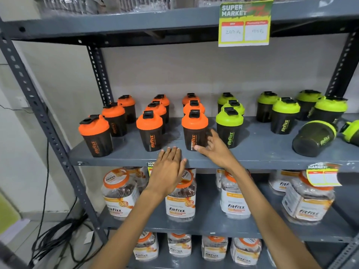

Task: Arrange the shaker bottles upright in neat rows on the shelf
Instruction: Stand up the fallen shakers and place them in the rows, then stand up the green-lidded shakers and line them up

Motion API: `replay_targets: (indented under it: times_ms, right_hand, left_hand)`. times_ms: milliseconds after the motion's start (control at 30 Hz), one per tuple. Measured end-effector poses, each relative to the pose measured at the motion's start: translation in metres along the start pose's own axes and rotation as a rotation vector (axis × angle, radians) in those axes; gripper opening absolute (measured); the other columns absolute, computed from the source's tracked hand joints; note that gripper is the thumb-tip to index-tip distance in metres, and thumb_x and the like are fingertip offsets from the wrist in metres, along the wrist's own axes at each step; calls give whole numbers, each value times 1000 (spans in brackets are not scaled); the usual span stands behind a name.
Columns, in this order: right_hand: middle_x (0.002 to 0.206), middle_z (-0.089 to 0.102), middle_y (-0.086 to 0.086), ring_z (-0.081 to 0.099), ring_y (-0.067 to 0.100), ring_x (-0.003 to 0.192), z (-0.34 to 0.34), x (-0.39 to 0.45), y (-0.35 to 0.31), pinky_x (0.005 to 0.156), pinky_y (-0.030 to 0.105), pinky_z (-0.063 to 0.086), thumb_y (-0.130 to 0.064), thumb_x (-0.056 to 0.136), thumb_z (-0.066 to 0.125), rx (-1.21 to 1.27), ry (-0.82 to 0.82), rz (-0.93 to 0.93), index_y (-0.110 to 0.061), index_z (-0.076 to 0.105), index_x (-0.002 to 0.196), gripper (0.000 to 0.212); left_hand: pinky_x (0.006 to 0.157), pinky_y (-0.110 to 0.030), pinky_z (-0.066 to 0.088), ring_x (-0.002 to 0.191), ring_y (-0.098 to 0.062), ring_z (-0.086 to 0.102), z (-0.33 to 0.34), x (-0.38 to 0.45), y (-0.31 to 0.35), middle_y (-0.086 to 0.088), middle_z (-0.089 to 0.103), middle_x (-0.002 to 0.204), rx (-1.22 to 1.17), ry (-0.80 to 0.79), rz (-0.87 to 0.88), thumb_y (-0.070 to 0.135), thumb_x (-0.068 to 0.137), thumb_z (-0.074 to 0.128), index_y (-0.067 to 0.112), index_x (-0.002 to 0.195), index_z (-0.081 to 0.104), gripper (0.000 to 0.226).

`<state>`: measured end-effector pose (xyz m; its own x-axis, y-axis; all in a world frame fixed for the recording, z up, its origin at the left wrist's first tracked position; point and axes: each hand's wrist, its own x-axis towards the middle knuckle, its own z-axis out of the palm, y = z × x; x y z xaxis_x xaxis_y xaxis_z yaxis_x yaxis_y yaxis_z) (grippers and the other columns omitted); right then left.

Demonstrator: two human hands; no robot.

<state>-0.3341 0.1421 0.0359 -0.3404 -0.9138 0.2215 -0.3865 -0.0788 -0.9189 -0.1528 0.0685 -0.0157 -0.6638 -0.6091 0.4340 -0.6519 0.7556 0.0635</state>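
At the right of the frame, a dark plastic shaker bottle with a lime-green lid (314,135) lies tipped on the grey metal shelf (258,152), its long axis roughly level, lid toward the right. The right hand (213,147), nearer it, has fingers loosely spread against an upright orange-lidded dark bottle (194,131), not clearly clamped. The left hand (168,169) rests flat and released on the shelf's front edge, further left.

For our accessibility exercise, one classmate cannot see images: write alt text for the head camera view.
A person's right hand touches the front orange-lidded shaker bottle on a grey metal shelf, while the left hand rests open on the shelf edge. Orange-lidded and green-lidded shakers stand in rows; one green-lidded shaker lies on its side at the right.
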Motion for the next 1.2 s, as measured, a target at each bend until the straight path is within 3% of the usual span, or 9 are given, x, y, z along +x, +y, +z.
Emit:
replay_targets:
  times_ms: [100, 333, 500, 667, 767, 833, 933, 1033, 1200]
  right_hand:
    - [157, 34, 14, 38, 20, 143, -8, -35, -2, 117, 33, 32, -26, 96, 60, 77, 19, 3, -8, 10, 155, 80]
    - [94, 73, 11, 72, 15, 81, -89, -98, 13, 72, 23, 58, -14, 98, 56, 159, 172, -67, -13, 64, 106, 11]
    - [68, 67, 10, 62, 4, 50, -187, -115, 14, 51, 16, 52, -9, 95, 61, 135, 446, -77, -8, 64, 85, 11]
    - [70, 62, 7, 57, 7, 54, -255, -112, 39, 53, 26, 49, -16, 92, 65, 175, 623, 5, -15, 59, 91, 7]
    - [75, 59, 3, 60, 23, 73, -281, -102, 49, 70, 39, 49, -30, 90, 67, 113, 739, 57, -14, 49, 104, 28]
    - [99, 65, 13, 63, 33, 97, -296, -91, 51, 86, 45, 52, -49, 83, 66, -19, 716, 150, -10, 43, 112, 54]
    - [145, 37, 35, 32, 45, 139, -307, -71, 49, 109, 51, 37, -63, 80, 62, -194, 609, 323, 9, 18, 145, 107]
    - [153, 14, 39, 17, 48, 144, -309, -60, 42, 116, 52, 26, -68, 80, 61, -281, 568, 440, 9, -3, 150, 122]
    - [158, 23, 29, 26, 42, 145, -313, -48, 53, 114, 53, 32, -75, 76, 58, -241, 421, 474, 11, -7, 150, 130]
  left_hand:
    - [126, -43, 18, 149, -25, 33, -2, -11, 13, -11, 40, 158, 5, 21, 18, 46, 104, 14, 9, 153, 38, 66]
    - [120, -36, 31, 135, -23, 52, -11, -14, 89, -7, 57, 145, -140, 138, 130, 42, 105, 27, 11, 143, 53, 55]
    - [119, -34, 31, 135, -23, 52, -11, 16, 174, -9, 58, 144, -243, 136, 183, 44, 102, 25, 9, 141, 56, 61]
    - [116, -34, 32, 135, -25, 52, 3, 54, 239, -8, 58, 144, -287, 91, 144, 41, 102, 42, 11, 140, 56, 50]
    - [113, -37, 36, 136, -26, 49, 9, 80, 263, -8, 56, 146, -279, 8, 108, 41, 104, 43, 11, 142, 53, 50]
    - [105, -41, 44, 131, -30, 54, 11, 97, 274, -10, 60, 141, -275, -34, 83, 42, 104, 42, 12, 139, 54, 47]
    - [100, -43, 46, 129, -32, 54, 8, 122, 287, -11, 59, 140, -292, -104, 30, 41, 104, 42, 12, 136, 55, 45]
    - [100, -43, 42, 129, -35, 52, 14, 140, 292, -13, 57, 141, -275, -165, -3, 41, 104, 42, 10, 136, 54, 46]
    - [96, -43, 43, 118, -35, 57, 43, 155, 278, -13, 63, 126, -283, -203, -48, 47, 99, 46, 13, 112, 62, 40]
